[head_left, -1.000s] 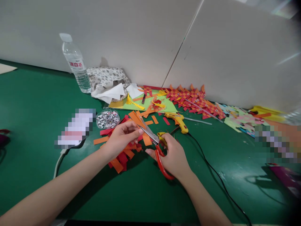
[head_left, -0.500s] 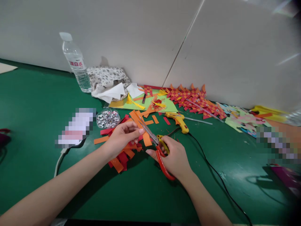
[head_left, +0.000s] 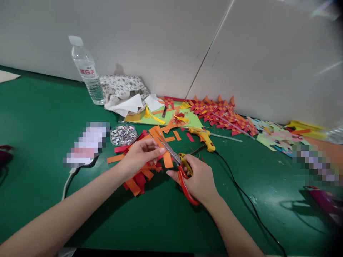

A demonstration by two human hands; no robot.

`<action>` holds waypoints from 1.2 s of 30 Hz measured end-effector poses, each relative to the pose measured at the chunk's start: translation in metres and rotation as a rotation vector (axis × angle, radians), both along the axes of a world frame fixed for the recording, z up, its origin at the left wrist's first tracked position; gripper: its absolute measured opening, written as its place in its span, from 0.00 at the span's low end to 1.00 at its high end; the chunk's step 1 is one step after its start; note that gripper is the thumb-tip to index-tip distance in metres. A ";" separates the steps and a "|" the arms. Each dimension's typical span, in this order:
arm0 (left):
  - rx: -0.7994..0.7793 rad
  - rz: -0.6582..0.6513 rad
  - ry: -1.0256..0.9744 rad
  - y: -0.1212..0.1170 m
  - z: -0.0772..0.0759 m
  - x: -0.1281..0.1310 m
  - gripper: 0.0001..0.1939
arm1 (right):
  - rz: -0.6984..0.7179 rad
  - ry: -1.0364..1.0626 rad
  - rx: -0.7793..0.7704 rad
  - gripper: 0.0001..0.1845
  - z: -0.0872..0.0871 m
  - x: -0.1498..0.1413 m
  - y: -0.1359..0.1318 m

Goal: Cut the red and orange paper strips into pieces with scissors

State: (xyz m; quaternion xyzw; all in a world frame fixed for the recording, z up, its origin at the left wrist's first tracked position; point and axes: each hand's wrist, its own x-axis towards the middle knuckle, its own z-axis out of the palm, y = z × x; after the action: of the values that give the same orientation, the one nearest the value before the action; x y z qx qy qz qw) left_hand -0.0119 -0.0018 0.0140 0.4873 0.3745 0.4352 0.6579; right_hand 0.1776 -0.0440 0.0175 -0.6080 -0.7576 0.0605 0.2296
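My left hand (head_left: 142,155) pinches an orange paper strip (head_left: 168,160) between thumb and fingers; part of the strip is hidden behind the hand and blades. In my right hand (head_left: 199,176) are scissors (head_left: 173,154) with red and yellow handles, fingers wrapped round the grips. The blades point up and left, lie almost together across the strip, and come close to my left thumb. Below my left hand lies a loose heap of red and orange paper strips (head_left: 134,186). Small orange and red cut pieces (head_left: 177,135) are scattered just beyond the scissors.
A yellow glue gun (head_left: 202,136) lies behind my right hand, its black cord (head_left: 245,194) running toward the front edge. Left are a clear box of googly eyes (head_left: 123,135), a phone (head_left: 88,144) and a water bottle (head_left: 87,71). Woven red-orange paper fish (head_left: 217,110) lie along the wall.
The scissor blades have closed from slightly apart to nearly together over the orange strip. My left thumb has shifted slightly right. Otherwise both hands stay in place.
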 end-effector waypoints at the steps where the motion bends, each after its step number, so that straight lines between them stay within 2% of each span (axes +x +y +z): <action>1: -0.001 -0.003 0.006 0.000 0.000 0.000 0.10 | 0.001 -0.002 0.004 0.21 0.000 0.000 0.000; 8: -0.002 0.014 0.008 0.000 0.001 0.000 0.11 | 0.006 0.015 0.034 0.22 0.001 0.000 0.000; 12: -0.012 -0.005 0.011 0.000 0.002 0.000 0.11 | 0.002 0.111 -0.005 0.21 0.001 0.001 0.000; 15: -0.040 -0.011 0.030 -0.001 0.002 0.001 0.11 | -0.023 0.323 -0.126 0.20 0.001 0.002 0.001; 19: -0.093 -0.030 0.056 -0.006 0.000 0.007 0.13 | -0.015 0.807 -0.339 0.18 0.000 -0.001 0.002; 22: -0.108 -0.053 0.064 -0.009 -0.003 0.012 0.13 | 0.023 1.020 -0.411 0.20 0.000 -0.004 0.003; 31: -0.212 -0.030 0.101 -0.009 -0.001 0.013 0.13 | 0.023 1.106 -0.452 0.20 -0.008 -0.005 0.005; 36: -0.165 -0.043 0.056 -0.008 -0.002 0.011 0.12 | 0.037 0.968 -0.430 0.19 -0.005 -0.005 0.004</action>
State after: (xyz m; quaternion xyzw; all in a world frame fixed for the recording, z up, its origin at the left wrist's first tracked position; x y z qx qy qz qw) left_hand -0.0010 -0.0097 0.0118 0.4513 0.4169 0.3747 0.6944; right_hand 0.1731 -0.0404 0.0124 -0.5303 -0.5460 0.4924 0.4222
